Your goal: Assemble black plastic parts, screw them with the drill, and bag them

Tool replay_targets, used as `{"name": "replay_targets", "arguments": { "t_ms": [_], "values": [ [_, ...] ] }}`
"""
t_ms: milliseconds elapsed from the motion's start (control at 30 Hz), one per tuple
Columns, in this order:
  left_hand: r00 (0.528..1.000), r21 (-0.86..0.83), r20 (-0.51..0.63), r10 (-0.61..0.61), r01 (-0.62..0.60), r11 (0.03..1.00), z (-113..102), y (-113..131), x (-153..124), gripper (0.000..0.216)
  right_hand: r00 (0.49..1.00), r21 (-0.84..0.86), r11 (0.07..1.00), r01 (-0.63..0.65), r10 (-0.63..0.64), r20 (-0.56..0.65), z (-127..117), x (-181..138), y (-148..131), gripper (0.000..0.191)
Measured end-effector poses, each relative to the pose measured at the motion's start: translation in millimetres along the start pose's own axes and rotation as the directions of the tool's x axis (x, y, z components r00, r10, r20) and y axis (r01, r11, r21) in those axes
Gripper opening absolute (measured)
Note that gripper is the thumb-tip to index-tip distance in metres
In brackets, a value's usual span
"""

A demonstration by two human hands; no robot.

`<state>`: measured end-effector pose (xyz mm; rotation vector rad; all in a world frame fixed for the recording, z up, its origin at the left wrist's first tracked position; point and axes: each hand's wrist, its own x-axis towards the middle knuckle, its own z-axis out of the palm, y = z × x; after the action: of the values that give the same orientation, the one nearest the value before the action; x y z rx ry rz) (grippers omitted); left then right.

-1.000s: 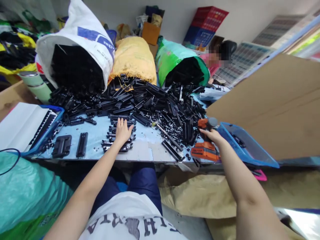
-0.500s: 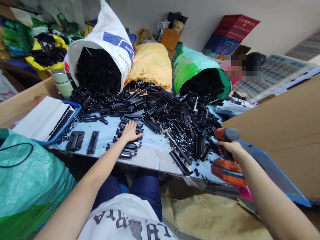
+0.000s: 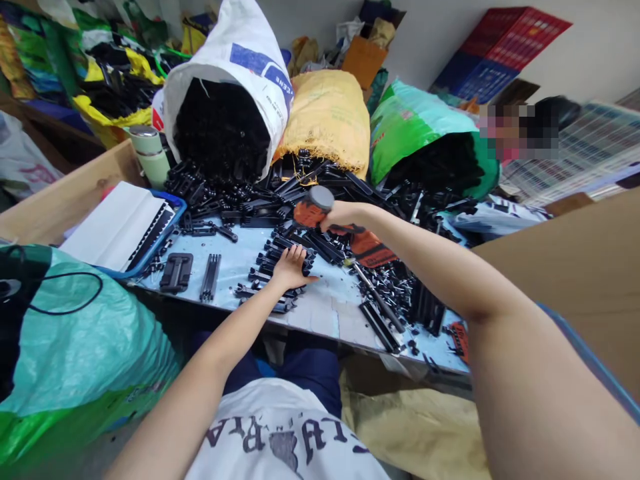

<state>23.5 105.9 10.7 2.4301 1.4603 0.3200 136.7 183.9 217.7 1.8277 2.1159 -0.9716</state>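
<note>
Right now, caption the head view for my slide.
Left hand on a row of black parts, right hand holding an orange power tool above the table, three sacks behind.

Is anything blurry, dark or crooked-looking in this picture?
In the head view, the orange and black power drill in the bare right hand looks slightly smeared; there too, black plastic parts inside the white plastic sack merge into darkness; also there, the red and blue stacked boxes slant, perhaps from a tilted wide lens.
</note>
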Motion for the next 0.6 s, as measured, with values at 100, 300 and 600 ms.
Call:
{"name": "replay_targets", "arguments": {
  "t_ms": [100, 300, 600],
  "values": [
    [1.0, -0.013, -0.01, -0.013, 0.013, 1.0, 4, -1, 1, 0.098, 0.999, -0.19, 0.982, 0.007, 0.003, 0.051, 1, 31, -41, 0.01],
    [1.0, -0.053, -0.019, 0.005, -0.006, 0.999, 11, -3, 3, 0.104, 0.988, -0.4, 0.916, 0.028, 0.035, 0.15, -7, 54, -71, 0.017],
    [1.0, -0.051, -0.022, 0.007, -0.008, 0.999, 8, -3, 3, 0.104, 0.974, -0.428, 0.895, 0.129, -0.033, 0.225, 10, 26, -76, 0.011]
  ]
}}
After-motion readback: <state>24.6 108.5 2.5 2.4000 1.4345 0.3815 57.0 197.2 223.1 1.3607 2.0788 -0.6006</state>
